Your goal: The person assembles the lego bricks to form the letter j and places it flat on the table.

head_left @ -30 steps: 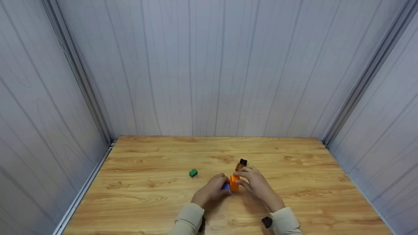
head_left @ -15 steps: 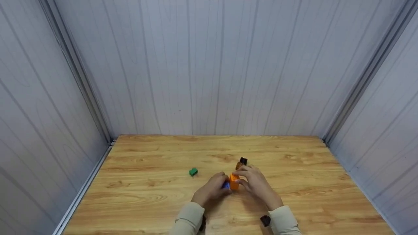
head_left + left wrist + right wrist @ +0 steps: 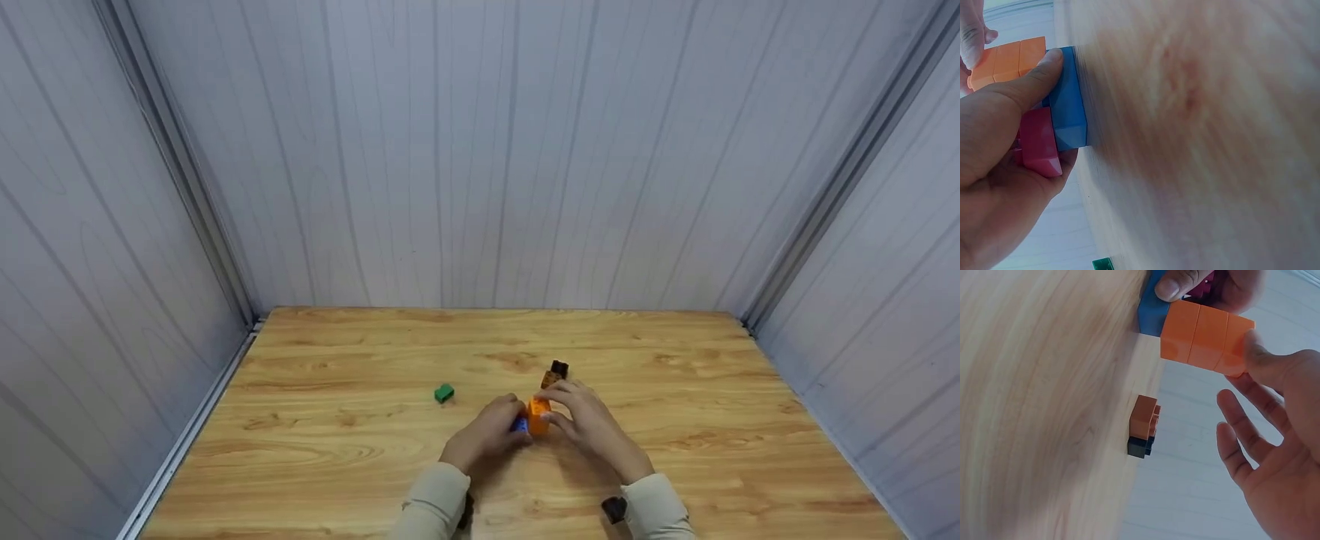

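While the left hand (image 3: 491,426) grips the long blue plastic block (image 3: 1069,107), the right hand (image 3: 585,414) pinches the tall orange plastic stack (image 3: 1204,337), seated on it, I'd say; a magenta plastic block (image 3: 1040,140) sits there too; a green plastic block (image 3: 444,393) and brown-and-black plastic pair (image 3: 1143,417) lie beyond the blue one, unjoined to it.

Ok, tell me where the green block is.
In the head view, the green block lies on the table, left of and slightly beyond the left hand. The left wrist view catches it at the bottom edge.
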